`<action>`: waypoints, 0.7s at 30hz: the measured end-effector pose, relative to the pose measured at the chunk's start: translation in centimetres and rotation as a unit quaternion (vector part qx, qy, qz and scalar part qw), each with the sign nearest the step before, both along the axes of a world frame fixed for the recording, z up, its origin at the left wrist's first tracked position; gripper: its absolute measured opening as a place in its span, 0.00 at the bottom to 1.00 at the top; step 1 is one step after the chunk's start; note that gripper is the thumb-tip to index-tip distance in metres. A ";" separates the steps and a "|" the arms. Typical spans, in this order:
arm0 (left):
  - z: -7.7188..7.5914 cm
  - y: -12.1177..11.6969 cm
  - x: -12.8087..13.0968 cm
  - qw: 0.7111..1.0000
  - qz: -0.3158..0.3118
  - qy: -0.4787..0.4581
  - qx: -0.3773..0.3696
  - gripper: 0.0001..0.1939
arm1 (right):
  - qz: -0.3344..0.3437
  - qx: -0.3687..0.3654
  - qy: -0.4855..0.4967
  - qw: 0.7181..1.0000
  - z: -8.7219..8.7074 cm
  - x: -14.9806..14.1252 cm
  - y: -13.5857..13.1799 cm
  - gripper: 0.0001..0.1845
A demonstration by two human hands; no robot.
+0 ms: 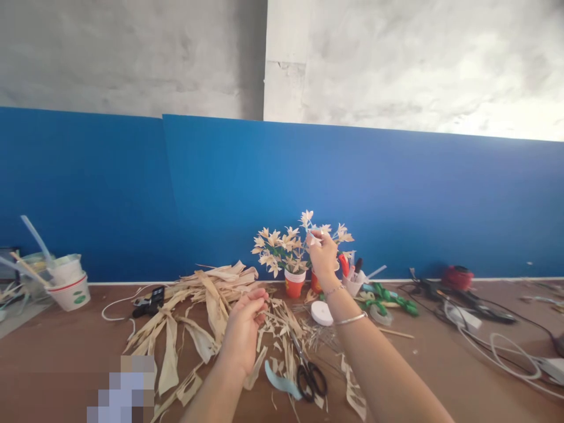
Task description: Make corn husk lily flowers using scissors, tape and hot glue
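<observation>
My right hand [322,255] reaches out over the back of the table, fingers closed on a pale husk flower [307,219] with a light-blue stem. Around it are more cream flowers [342,234], above a red cup that my wrist partly covers. Just left of that stands a red and white paper cup [295,284] with a bunch of similar flowers [274,241]. Nearer to me, my left hand [247,323] hovers above the husk scraps, fingers curled and thumb pressed in; whatever it may pinch is hidden. Black-handled scissors [312,379] lie between my forearms.
Dried corn husks [211,294] are heaped at left. A white tape roll [322,314], a light-blue strip [282,382] and thin wires lie mid-table. Green material [392,299] and cables [493,346] are at right, a white tub [70,294] at far left. A blue partition [282,176] stands behind.
</observation>
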State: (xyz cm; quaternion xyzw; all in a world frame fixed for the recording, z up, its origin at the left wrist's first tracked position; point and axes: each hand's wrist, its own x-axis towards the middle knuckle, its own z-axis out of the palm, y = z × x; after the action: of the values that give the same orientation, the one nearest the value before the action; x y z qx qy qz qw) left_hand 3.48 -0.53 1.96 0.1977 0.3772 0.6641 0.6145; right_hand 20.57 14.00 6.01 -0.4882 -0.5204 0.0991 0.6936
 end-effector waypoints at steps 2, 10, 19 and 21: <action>0.2 -0.1 0.0 1.000 0.003 -0.001 0.003 0.11 | 0.002 -0.015 -0.001 1.000 -0.7 0.1 0.1 0.18; 0.2 -0.2 0.1 1.000 0.004 0.000 0.000 0.12 | 0.034 -0.051 -0.024 0.998 -3.6 -0.4 0.6 0.18; 0.4 -0.3 0.1 1.000 0.005 0.011 -0.004 0.11 | 0.045 -0.061 -0.046 0.996 -4.6 0.4 0.7 0.16; 0.3 -0.4 0.1 1.000 0.003 0.014 -0.003 0.12 | 0.051 -0.059 -0.038 0.996 -4.5 0.4 0.7 0.16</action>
State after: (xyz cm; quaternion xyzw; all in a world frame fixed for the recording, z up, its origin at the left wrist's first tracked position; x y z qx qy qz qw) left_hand 3.62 -0.89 2.31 0.2041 0.3878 0.6620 0.6081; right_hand 20.96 14.70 1.55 -0.5045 -0.5640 0.1459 0.6372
